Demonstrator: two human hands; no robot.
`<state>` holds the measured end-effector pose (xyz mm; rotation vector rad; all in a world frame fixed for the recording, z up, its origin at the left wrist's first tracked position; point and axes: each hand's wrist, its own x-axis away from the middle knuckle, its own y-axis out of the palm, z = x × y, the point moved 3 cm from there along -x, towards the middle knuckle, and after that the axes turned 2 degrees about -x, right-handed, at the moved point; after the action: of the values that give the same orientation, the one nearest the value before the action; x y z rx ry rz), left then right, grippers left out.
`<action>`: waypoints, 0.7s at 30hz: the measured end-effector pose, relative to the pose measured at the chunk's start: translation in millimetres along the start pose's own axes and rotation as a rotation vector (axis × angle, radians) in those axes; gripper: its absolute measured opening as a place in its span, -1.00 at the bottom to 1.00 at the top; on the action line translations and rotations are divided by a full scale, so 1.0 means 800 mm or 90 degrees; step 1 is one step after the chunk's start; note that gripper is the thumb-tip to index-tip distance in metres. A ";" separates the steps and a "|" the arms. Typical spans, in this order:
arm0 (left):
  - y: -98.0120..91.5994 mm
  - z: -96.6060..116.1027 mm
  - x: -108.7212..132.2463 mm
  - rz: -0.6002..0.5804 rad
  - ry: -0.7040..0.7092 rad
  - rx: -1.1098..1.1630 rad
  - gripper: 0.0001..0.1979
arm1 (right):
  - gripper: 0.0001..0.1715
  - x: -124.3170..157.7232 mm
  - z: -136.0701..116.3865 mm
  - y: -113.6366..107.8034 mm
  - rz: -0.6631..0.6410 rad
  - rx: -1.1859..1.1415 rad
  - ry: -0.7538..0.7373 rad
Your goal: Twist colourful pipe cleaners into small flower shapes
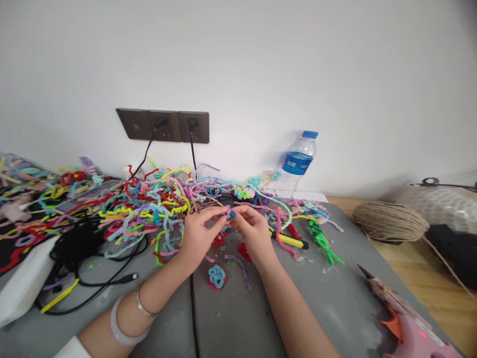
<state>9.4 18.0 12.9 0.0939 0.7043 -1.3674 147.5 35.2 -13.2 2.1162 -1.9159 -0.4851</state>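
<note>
My left hand (203,231) and my right hand (253,231) meet above the grey table, thumbs and forefingers pinched together. Between the fingertips is a small purple piece of pipe cleaner (228,212), mostly covered by the fingers. Dark blue shows at the fingertips, probably nail polish. Below the hands lies a light blue looped flower with a red edge (216,276). A loose purple pipe cleaner strip (240,269) rests to its right. Just beyond my right hand, a yellow cutter (292,239) lies under a pink strip.
Tangled coloured pipe cleaners (149,204) pile up along the wall. Black cables (85,248) and a white box (26,278) are at left. A water bottle (300,161) leans against the wall. At right are a twine ball (389,221) and a pink glue gun (413,323).
</note>
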 end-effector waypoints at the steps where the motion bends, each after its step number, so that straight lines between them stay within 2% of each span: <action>1: 0.000 -0.001 0.000 0.000 0.001 -0.004 -0.80 | -0.68 0.000 0.000 0.000 -0.001 0.001 0.001; 9: -0.001 -0.006 -0.001 -0.010 -0.016 0.034 -0.80 | -0.71 0.001 -0.003 0.000 -0.028 -0.014 0.003; 16: 0.004 -0.007 -0.007 -0.085 -0.041 0.213 -0.81 | -0.68 0.002 -0.008 0.001 -0.088 -0.131 0.115; 21: 0.003 -0.006 -0.005 -0.110 -0.020 0.219 -0.80 | -0.66 0.005 -0.006 0.002 -0.128 -0.206 0.195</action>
<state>9.7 24.2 10.7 0.2893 0.4529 -1.6441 148.5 31.2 -8.3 2.0367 -1.3673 -0.4434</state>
